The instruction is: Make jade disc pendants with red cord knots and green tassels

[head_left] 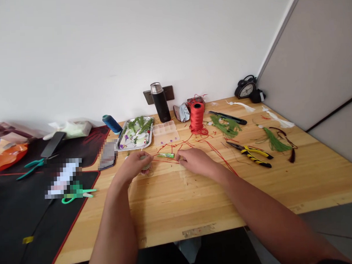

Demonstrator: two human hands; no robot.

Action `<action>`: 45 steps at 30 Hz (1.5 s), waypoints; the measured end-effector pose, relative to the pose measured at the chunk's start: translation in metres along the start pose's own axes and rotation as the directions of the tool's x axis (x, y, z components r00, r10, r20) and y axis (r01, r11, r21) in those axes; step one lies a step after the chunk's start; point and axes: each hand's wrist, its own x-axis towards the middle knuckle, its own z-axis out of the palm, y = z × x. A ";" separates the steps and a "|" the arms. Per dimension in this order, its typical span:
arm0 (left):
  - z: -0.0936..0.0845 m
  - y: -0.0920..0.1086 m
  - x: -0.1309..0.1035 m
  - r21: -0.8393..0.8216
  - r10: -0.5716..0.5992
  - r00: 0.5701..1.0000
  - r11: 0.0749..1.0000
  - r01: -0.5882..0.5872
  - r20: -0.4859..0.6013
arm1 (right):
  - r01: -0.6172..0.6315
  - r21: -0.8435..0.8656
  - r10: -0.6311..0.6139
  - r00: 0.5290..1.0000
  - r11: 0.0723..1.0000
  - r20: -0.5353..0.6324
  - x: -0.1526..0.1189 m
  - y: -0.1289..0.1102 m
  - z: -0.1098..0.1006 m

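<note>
A thin red cord (pixel 165 161) runs low over the wooden table between my two hands. My left hand (pixel 138 164) is closed around a small pale, roundish piece (pixel 145 167) at the cord's left end. The fingers of my right hand (pixel 191 160) are pinched together at the cord's other end. Just beyond the cord, between the hands, lies a small green and white tube (pixel 166 155). Short red cord scraps are scattered past it. The piece in my left hand is partly hidden by the fingers.
Behind stand a black thermos (pixel 160 103), a red thread spool (pixel 197 117) and a clear compartment box (pixel 166 133). A silver tray (pixel 136 133) holds green tassels. Yellow-black pliers (pixel 252 154) and a box cutter (pixel 229 117) lie right; green scissors (pixel 77 194) lie left.
</note>
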 end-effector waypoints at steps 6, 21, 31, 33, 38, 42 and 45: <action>-0.004 -0.004 0.001 -0.056 0.002 1.000 0.998 -0.002 -0.006 | -0.033 0.026 0.033 0.999 0.999 0.003 0.000 -0.001 -0.001; -0.010 -0.012 0.001 -0.067 0.005 1.000 0.998 -0.007 -0.023 | -0.047 0.038 0.049 0.997 0.998 -0.058 0.002 -0.003 0.002; -0.010 -0.013 0.003 -0.060 0.015 1.000 0.998 -0.015 -0.005 | -0.064 -0.060 0.061 0.997 0.996 -0.055 0.004 -0.002 0.015; -0.009 -0.013 0.003 -0.056 0.018 1.000 0.998 -0.017 0.004 | -0.059 -0.070 0.056 0.997 0.996 -0.052 0.004 -0.001 0.016; -0.009 -0.011 0.002 -0.072 0.011 1.000 0.997 -0.012 -0.010 | -0.060 -0.048 0.057 0.996 0.997 -0.062 0.003 -0.002 0.015; -0.008 -0.010 0.002 -0.085 -0.004 1.000 0.996 0.003 -0.020 | -0.087 -0.019 0.086 0.994 0.996 -0.063 0.003 -0.004 0.013; -0.008 -0.011 0.003 -0.074 0.006 1.000 0.997 -0.008 -0.020 | -0.106 0.005 0.106 0.993 0.994 -0.060 0.003 -0.006 0.013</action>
